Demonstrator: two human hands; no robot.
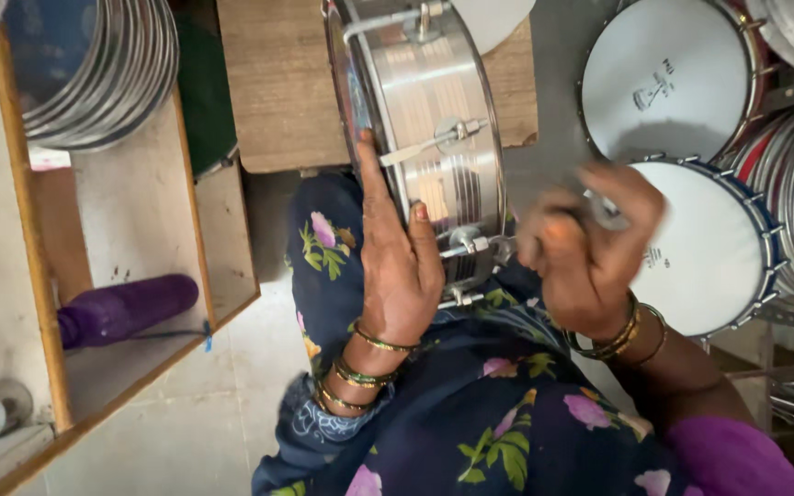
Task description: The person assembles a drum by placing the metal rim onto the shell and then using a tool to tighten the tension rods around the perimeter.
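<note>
Floral dark-blue cloth [498, 413] is covering the lap closest to the lens, and a shiny metal snare drum [429, 119] is standing on edge there, leaning toward a wooden block [277, 83]. Pressing flat against the shell, the left hand [397, 266] is steadying it — fingers spread, clasping nothing. Blurred with motion, the right hand [581, 248] is pinching a small metal tuning key [606, 216] beside a tension lug [480, 243], seemingly so the rod can be reached. Finished white-headed drums [673, 78] are lying beyond — metal hoops [103, 73] and a purple bottle [126, 308] are sitting on the shelf [197, 211].
</note>
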